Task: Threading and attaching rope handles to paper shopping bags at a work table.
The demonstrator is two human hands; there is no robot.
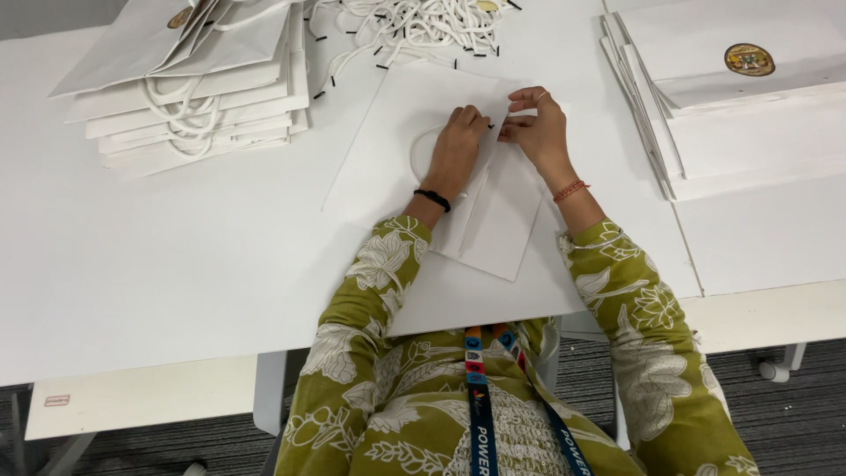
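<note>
The white paper bag (423, 167) is pressed flat by the left hand (456, 152) while its upper edge is pinched by the right hand (536, 132); tearing at that pinch is judged possible if pulled sharply.

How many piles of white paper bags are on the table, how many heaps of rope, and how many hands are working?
Stacks of flat white paper bags: 2, one far left, one far right
Heaps of white rope handles with black tips: 1
Flat white paper bag being worked on: 1
Hands: 2, left hand, right hand
Total: 6
</note>
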